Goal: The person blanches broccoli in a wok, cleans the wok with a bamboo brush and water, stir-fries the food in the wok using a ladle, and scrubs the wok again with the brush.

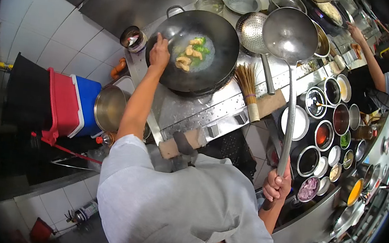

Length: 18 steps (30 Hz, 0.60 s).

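Observation:
My right hand (277, 186) is wrapped around the long handle of a large metal ladle (290, 34). The ladle's round bowl is raised to the right of a black wok (212, 42), beside a perforated skimmer (254, 30). Over the wok's left side is my left hand (160, 54), with its index finger stretched out and nothing visible in it. Whether it touches the rim, I cannot tell. Pale, battered-looking pieces (189, 54) and green vegetable pieces (203, 49) lie in shallow, bubbling liquid in the wok.
A bamboo brush (247, 82) lies right of the wok. Several bowls of ingredients, including sliced onion (309, 188) and red sauce (324, 135), crowd the right counter. Red (66, 103) and blue (85, 105) bins stand left. Another person's arm (369, 59) reaches toward a pan.

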Each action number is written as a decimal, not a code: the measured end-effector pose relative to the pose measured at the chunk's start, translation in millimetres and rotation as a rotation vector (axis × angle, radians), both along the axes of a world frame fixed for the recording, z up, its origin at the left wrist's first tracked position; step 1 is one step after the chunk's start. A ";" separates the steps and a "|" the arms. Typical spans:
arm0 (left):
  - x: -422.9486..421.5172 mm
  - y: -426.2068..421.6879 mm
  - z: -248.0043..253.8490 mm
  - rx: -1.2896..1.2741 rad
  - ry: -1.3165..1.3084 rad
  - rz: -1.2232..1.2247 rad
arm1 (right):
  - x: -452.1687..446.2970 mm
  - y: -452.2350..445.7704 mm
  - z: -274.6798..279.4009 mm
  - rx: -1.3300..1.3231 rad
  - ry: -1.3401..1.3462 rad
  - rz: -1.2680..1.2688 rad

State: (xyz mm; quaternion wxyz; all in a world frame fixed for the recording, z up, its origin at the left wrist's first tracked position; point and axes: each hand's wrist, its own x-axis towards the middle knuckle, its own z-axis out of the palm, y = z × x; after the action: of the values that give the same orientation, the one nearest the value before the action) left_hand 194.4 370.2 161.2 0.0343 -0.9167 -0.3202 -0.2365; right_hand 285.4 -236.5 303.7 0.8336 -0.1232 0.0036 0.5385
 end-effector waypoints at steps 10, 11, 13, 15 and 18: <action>-2.9 -36.6 41.3 -0.761 -0.714 0.173 | 5.7 -21.9 -11.4 0.046 0.058 0.029; -1.8 -55.4 46.6 -0.768 -0.712 0.163 | 5.6 -28.3 -13.0 0.062 0.082 0.038; 11.2 -105.3 50.4 -1.145 -0.986 0.055 | 7.3 -44.9 -11.8 0.059 0.119 0.058; 30.4 -186.0 70.7 -1.333 -0.876 -0.040 | 10.6 -68.9 -11.0 0.020 0.118 0.071; 69.0 -327.2 59.3 -1.644 -0.540 -0.221 | 10.7 -114.9 2.7 -0.098 -0.028 0.072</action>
State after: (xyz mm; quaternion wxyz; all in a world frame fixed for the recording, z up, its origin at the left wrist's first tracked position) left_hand 263.4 43.0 220.5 -0.7385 -0.5892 -0.2958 -0.1416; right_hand 296.1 -351.3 306.4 0.8066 -0.1715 0.0137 0.5655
